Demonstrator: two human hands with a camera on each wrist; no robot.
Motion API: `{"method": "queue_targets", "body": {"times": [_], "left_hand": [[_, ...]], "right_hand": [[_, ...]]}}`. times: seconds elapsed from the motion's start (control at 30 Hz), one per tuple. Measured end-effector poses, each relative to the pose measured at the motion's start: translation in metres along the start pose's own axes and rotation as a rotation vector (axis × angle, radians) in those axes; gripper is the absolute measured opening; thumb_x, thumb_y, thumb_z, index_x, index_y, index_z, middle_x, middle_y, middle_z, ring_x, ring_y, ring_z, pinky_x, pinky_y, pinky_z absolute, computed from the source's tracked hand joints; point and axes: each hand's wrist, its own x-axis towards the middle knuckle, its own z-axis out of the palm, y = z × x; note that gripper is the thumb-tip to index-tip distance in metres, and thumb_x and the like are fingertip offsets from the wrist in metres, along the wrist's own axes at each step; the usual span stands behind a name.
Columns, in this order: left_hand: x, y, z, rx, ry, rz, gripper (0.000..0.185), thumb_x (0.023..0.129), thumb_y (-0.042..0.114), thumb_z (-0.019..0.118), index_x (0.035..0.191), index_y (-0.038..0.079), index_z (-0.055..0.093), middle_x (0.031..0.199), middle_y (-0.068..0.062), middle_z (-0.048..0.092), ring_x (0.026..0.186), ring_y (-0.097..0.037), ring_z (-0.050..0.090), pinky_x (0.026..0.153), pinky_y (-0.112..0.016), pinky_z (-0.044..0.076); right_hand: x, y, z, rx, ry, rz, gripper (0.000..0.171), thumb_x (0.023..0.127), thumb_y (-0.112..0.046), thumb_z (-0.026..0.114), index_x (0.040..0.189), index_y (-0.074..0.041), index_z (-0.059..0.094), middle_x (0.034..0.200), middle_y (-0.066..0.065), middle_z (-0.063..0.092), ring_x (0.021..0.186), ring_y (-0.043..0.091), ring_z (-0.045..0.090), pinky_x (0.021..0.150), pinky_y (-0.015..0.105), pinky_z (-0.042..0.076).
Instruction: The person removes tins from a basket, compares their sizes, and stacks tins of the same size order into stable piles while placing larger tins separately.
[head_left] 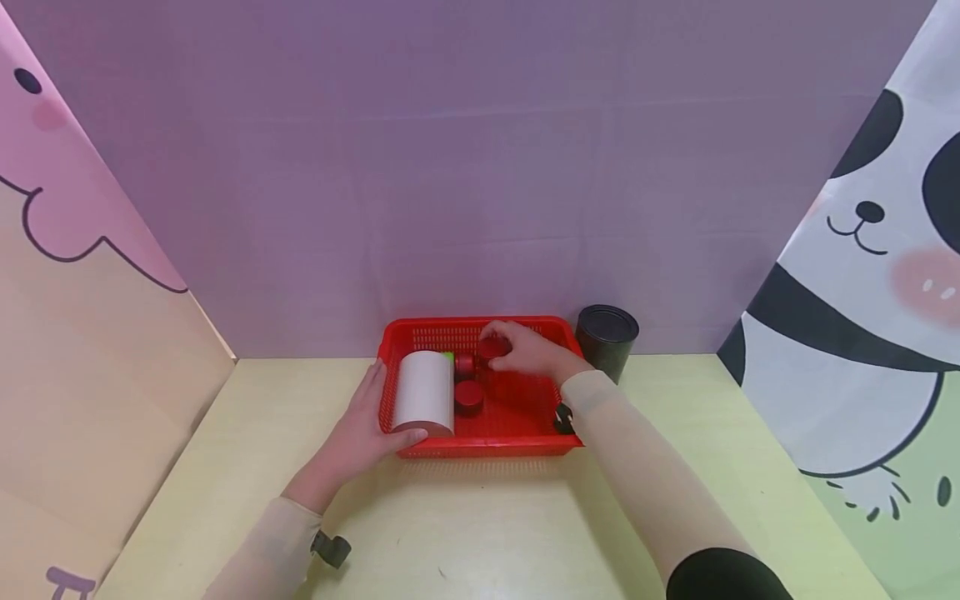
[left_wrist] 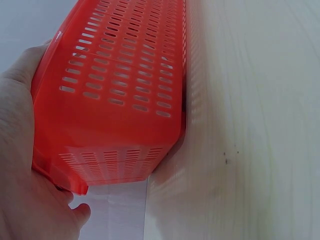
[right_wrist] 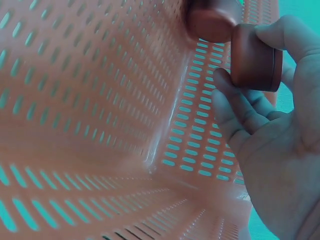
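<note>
A small red lid (head_left: 493,347) sits at the back of the red basket (head_left: 517,412), pinched in the right hand (head_left: 528,350); the left hand (head_left: 358,433) grips the basket's near-left corner on the tabletop (head_left: 480,525).

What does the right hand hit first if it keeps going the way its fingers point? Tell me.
The right hand, holding a red cap, points left across the basket. Going straight on, it would probably meet the small red pieces beside the cap first, then the white roll. Depth is unclear.

Black canister (head_left: 607,337) (upright) on pale table (head_left: 480,533)
</note>
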Motion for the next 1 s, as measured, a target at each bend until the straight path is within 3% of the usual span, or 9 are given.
{"method": "queue_targets", "body": {"times": [0.17,0.4,1.0], "left_hand": [[-0.0001,-0.0002,0.0008,0.005,0.0,0.009,0.135,0.085,0.059,0.091,0.178,0.008,0.007,0.185,-0.015,0.009,0.168,-0.041,0.013,0.121,-0.064,0.043],[-0.0008,0.001,0.0016,0.004,-0.003,0.005,0.135,0.085,0.058,0.091,0.178,0.007,0.007,0.185,-0.016,0.009,0.168,-0.041,0.013,0.122,-0.065,0.042],[-0.0031,0.0016,0.0016,-0.008,0.001,-0.003,0.136,0.084,0.058,0.093,0.178,0.009,0.007,0.185,-0.014,0.008,0.168,-0.041,0.013,0.121,-0.065,0.044]], "right_hand": [[0.0013,0.0008,-0.0002,0.047,0.106,-0.065,0.06,0.09,-0.009,0.087,0.143,-0.019,0.061,0.14,0.004,0.062,0.124,0.029,0.059,0.098,0.042,0.065],[0.0009,-0.0003,-0.0023,0.074,0.205,-0.129,0.059,0.09,-0.006,0.087,0.144,-0.016,0.062,0.14,0.008,0.059,0.126,0.029,0.059,0.104,0.045,0.062],[-0.002,-0.0048,-0.0035,0.068,0.226,-0.13,0.054,0.096,-0.016,0.087,0.145,-0.016,0.065,0.137,0.006,0.064,0.119,0.028,0.063,0.103,0.044,0.062]]}}
